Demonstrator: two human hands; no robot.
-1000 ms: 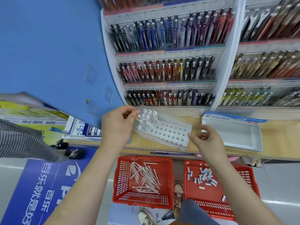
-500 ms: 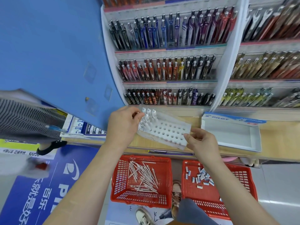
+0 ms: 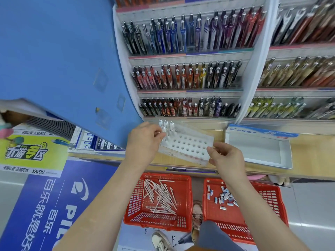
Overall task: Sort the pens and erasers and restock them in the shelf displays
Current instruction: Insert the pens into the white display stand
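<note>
The tray (image 3: pixel 188 144) of holes rests tilted on the counter (image 3: pixel 311 153), its long axis running from 10 o'clock to 4 o'clock between the hands. The right hand (image 3: pixel 226 160) pinches the tray's near right corner and steadies it. The left hand (image 3: pixel 143 144) is at the tray's left end with its fingers curled against the few white pens (image 3: pixel 165 125) standing there; I cannot tell whether it grips a pen or the tray's edge. From that hand the empty holes spread toward 4 o'clock, so filling would likely run that way. The loose pens (image 3: pixel 159 196) lie in the left basket (image 3: pixel 155 222), straight down at 6 o'clock from the left hand, which is the nearer one for the next pick. The erasers (image 3: pixel 223 196) lie in the right basket (image 3: pixel 272 205), at 6 o'clock below the right hand. An open white box (image 3: pixel 257 151) sits at 3 o'clock from the tray.
</note>
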